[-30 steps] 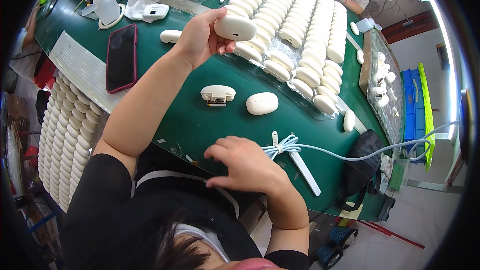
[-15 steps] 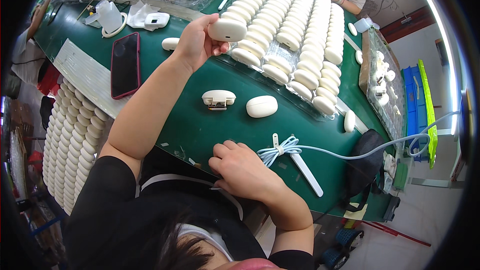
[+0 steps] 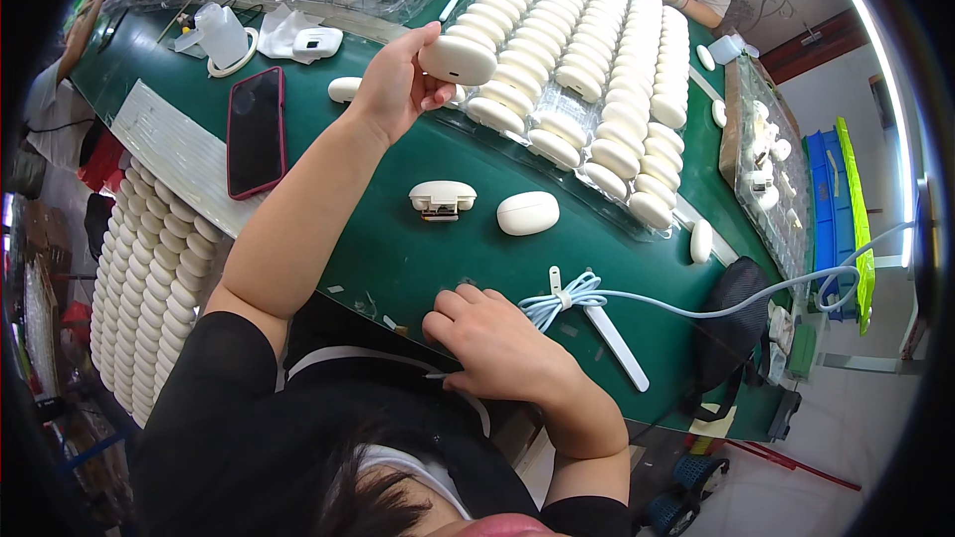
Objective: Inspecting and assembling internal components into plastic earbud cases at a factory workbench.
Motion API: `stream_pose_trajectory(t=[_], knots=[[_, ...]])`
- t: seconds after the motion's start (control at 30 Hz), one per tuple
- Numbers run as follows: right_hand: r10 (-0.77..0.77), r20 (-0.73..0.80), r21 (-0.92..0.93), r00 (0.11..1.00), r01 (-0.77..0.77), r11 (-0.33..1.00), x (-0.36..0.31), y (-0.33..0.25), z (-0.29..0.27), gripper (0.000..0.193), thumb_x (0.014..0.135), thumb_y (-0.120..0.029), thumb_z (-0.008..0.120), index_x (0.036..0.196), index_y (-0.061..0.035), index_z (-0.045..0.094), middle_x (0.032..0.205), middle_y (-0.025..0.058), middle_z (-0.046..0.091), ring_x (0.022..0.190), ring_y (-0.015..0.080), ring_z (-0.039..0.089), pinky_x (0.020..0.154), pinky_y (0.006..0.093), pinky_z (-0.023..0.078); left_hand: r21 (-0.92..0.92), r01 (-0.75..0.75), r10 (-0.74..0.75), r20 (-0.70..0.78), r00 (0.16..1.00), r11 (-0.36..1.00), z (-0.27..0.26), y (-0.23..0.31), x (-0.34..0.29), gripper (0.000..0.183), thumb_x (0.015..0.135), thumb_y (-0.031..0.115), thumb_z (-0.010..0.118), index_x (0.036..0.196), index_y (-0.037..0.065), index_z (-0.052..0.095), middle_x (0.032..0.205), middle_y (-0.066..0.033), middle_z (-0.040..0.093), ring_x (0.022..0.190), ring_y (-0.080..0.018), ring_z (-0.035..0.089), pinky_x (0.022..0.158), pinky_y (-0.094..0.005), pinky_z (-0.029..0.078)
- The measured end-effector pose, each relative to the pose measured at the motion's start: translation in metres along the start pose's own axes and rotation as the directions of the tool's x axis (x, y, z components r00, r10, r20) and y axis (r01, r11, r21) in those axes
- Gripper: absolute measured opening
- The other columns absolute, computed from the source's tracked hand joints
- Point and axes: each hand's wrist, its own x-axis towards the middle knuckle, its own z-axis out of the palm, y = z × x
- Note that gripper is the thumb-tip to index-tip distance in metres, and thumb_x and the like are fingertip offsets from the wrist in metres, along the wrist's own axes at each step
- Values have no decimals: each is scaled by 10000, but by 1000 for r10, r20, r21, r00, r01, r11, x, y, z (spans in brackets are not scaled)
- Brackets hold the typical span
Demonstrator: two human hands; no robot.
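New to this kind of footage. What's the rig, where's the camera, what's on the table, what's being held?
No robot here: a person works bare-handed. Every picture comes from the left of two fisheye cameras worn on the head, looking down, so straight edges bend near the rim.

The left hand holds up a smooth white oval case. The right hand is loosely curled near the table's edge; its palm is hidden.

On the green table lie a white case with exposed inner parts, a plain rounded white case, a bundled light-blue cable and a black phone in a dark-red cover. Beyond them stand rows of white oval cases.
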Motion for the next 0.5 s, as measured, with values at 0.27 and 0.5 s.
stream_pose_trajectory(t=[0.27, 0.5], knots=[[-25, -29, 17, 999, 25, 1000, 6, 6, 4, 446, 598, -175, 803, 940, -51, 545, 959, 103, 532, 973, 286, 520, 820, 379, 438, 32, 20, -20, 6, 1000, 999, -7, -4, 7, 350, 957, 349, 450, 926, 14, 547, 769, -101, 583, 524, -133, 489, 429, -236, 337], [-16, -21, 50, 1000, 17, 999, 3, 1, -2, 423, 614, -163, 783, 944, -54, 542, 955, 105, 531, 959, 292, 520, 800, 386, 433, -21, 38, -38, 4, 999, 999, -1, -5, 2, 365, 949, 388, 461, 947, 37, 561, 757, -69, 586, 530, -139, 500, 415, -213, 323]])
